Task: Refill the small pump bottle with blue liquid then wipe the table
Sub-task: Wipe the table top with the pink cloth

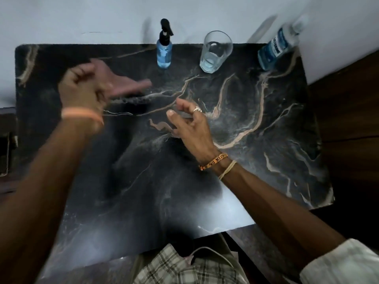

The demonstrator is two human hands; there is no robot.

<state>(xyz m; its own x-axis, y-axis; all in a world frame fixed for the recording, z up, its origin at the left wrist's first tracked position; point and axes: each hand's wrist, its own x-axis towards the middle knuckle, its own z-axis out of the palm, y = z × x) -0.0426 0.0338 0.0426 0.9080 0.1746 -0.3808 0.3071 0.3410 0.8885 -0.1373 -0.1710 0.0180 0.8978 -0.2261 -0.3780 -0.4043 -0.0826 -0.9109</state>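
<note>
Small blue pump bottle (164, 54), clear glass tumbler (215, 54) & big blue bottle (274, 48) at far edge of black marble desk (266, 124). Right hand (192, 128) loose, empty; left hand (88, 85) too blurry, can't tell.

A pale wall (71, 15) is running from 10 to 1 o'clock behind the black, tan-veined table (276, 144). Dark wood panelling (346, 119) is standing at 3 o'clock, and light is glaring off the table near 6 o'clock.

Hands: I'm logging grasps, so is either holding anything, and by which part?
The right hand holds nothing. The left hand is blurred; whether it holds the dark shape under it cannot be told.
</note>
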